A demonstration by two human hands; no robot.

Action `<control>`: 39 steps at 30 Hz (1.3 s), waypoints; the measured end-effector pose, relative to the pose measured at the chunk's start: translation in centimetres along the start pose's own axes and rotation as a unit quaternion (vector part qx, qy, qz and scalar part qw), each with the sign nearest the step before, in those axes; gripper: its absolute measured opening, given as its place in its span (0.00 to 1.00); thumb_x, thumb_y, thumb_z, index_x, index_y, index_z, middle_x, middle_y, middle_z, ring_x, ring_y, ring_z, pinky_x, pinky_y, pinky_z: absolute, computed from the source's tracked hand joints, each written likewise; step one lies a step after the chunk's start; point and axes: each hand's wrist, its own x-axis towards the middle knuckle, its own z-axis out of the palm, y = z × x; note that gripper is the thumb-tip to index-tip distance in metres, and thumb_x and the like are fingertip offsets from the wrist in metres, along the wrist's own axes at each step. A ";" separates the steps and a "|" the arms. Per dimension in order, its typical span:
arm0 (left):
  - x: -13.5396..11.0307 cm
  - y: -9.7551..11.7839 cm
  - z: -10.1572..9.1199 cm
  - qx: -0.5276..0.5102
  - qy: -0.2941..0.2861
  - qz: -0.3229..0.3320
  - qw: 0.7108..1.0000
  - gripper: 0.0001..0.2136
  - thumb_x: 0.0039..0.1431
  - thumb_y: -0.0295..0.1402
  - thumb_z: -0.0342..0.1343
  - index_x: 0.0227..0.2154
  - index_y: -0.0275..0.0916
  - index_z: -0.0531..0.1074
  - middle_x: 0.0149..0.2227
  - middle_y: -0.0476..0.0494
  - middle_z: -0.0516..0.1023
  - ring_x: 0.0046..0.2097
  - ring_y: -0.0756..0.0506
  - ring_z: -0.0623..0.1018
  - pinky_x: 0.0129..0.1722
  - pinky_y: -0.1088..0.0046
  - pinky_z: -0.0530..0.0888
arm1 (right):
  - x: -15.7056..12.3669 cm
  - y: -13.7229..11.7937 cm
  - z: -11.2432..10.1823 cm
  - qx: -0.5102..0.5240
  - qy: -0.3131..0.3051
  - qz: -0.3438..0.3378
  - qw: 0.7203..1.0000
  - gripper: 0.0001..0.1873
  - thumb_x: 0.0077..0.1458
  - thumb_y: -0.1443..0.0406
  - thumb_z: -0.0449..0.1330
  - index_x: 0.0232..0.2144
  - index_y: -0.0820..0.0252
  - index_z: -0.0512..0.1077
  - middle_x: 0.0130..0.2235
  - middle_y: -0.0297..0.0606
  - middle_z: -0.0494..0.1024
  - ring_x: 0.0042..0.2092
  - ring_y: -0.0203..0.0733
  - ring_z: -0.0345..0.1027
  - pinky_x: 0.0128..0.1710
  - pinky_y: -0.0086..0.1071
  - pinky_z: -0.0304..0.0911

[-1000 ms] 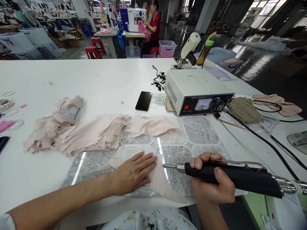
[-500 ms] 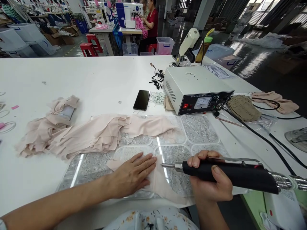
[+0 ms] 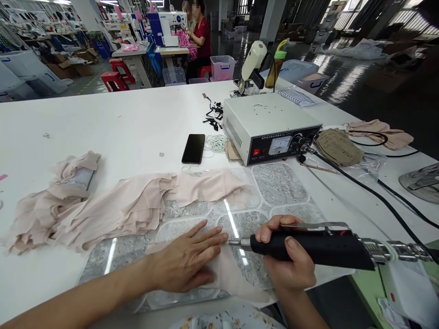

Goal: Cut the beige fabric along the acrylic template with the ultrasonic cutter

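Note:
My left hand (image 3: 190,258) lies palm down with fingers outstretched on a pale pink fabric piece (image 3: 236,281). Under that piece is a clear-topped mat with a grey marbled pattern (image 3: 277,183). My right hand (image 3: 290,260) is wrapped round a black ultrasonic welding handpiece (image 3: 322,246). Its thin metal tip points left and meets the fabric beside my left fingertips; the very end is hard to make out. Farther back on the mat, another pink fabric strip (image 3: 206,185) lies flat. Left of it spreads a layered stack of pink fabric pieces (image 3: 116,208).
A grey control box (image 3: 270,121) stands behind the mat, with a black cable (image 3: 360,183) running to the handpiece. Near it are a phone (image 3: 193,148), coiled thin cord (image 3: 216,143) and brown card pieces (image 3: 339,147). A person in red sits at a sewing machine (image 3: 168,27) beyond the table.
The view has shifted, so the box and phone sit farther left. The handpiece tip is nearer my left fingertips, and the left fingers have spread slightly.

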 end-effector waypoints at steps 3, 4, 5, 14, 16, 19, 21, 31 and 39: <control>0.1 0.1 -0.2 -0.005 -0.013 -0.009 1.000 0.26 0.64 0.33 0.53 0.61 0.32 0.50 0.64 0.30 0.58 0.69 0.40 0.48 0.67 0.49 0.47 | 0.1 -0.1 -0.1 0.001 -0.007 0.000 1.000 0.09 0.49 0.63 0.56 0.35 0.56 0.70 0.30 0.31 0.68 0.24 0.33 0.67 0.26 0.33 0.67; 0.2 0.1 -0.3 -0.005 -0.016 -0.012 1.000 0.25 0.64 0.33 0.52 0.60 0.31 0.51 0.63 0.30 0.60 0.68 0.40 0.49 0.67 0.50 0.47 | 0.1 -0.2 -0.2 0.001 -0.008 0.001 1.000 0.09 0.49 0.63 0.57 0.35 0.56 0.70 0.30 0.32 0.68 0.24 0.33 0.67 0.25 0.33 0.67; 0.2 0.2 -0.4 -0.003 -0.017 -0.015 1.000 0.24 0.64 0.33 0.52 0.59 0.31 0.53 0.63 0.30 0.61 0.68 0.40 0.50 0.67 0.50 0.47 | 0.1 -0.2 -0.2 0.002 -0.007 0.003 1.000 0.09 0.49 0.63 0.57 0.35 0.56 0.70 0.31 0.32 0.69 0.24 0.33 0.67 0.25 0.33 0.67; 1.0 0.3 -1.2 0.001 -0.022 -0.021 1.000 0.19 0.65 0.35 0.50 0.55 0.31 0.59 0.61 0.33 0.64 0.66 0.40 0.58 0.67 0.55 0.49 | 0.2 -0.4 -0.5 0.000 -0.010 0.002 1.000 0.08 0.50 0.63 0.58 0.35 0.56 0.70 0.31 0.32 0.69 0.24 0.33 0.68 0.25 0.33 0.68; 1.2 0.2 -1.3 -0.002 -0.033 -0.015 0.999 0.20 0.64 0.35 0.51 0.55 0.30 0.59 0.63 0.32 0.61 0.67 0.40 0.55 0.67 0.55 0.48 | 0.2 -0.5 -0.4 0.000 -0.016 -0.002 1.000 0.08 0.50 0.63 0.58 0.35 0.56 0.70 0.30 0.32 0.69 0.24 0.33 0.67 0.25 0.33 0.68; 1.4 0.0 -1.6 -0.002 -0.049 -0.010 0.999 0.21 0.63 0.34 0.51 0.55 0.29 0.59 0.64 0.33 0.58 0.68 0.40 0.52 0.68 0.55 0.47 | 0.2 -0.7 -0.2 -0.006 -0.017 -0.011 1.000 0.08 0.50 0.63 0.58 0.35 0.56 0.70 0.30 0.31 0.69 0.24 0.33 0.67 0.24 0.32 0.68; 1.4 0.1 -1.8 0.000 -0.051 -0.010 0.999 0.20 0.63 0.35 0.51 0.55 0.29 0.60 0.63 0.33 0.60 0.67 0.39 0.54 0.68 0.57 0.47 | 0.1 -0.8 -0.1 -0.015 -0.016 -0.013 1.000 0.07 0.50 0.63 0.58 0.34 0.56 0.70 0.30 0.31 0.69 0.24 0.33 0.67 0.24 0.32 0.68; 1.3 0.6 -1.8 0.020 -0.032 -0.019 0.999 0.17 0.65 0.36 0.50 0.53 0.32 0.64 0.61 0.34 0.64 0.65 0.39 0.60 0.68 0.56 0.47 | -0.1 -0.8 -0.4 -0.024 -0.013 -0.013 1.000 0.08 0.50 0.63 0.58 0.35 0.56 0.69 0.30 0.31 0.68 0.24 0.33 0.67 0.24 0.33 0.68; 1.1 0.8 -1.5 0.033 -0.043 -0.028 0.998 0.17 0.65 0.36 0.50 0.52 0.32 0.65 0.64 0.34 0.59 0.66 0.38 0.57 0.67 0.55 0.48 | -0.1 -0.9 -0.1 -0.025 -0.013 -0.009 1.000 0.07 0.50 0.63 0.58 0.35 0.56 0.69 0.30 0.31 0.68 0.24 0.33 0.67 0.24 0.34 0.68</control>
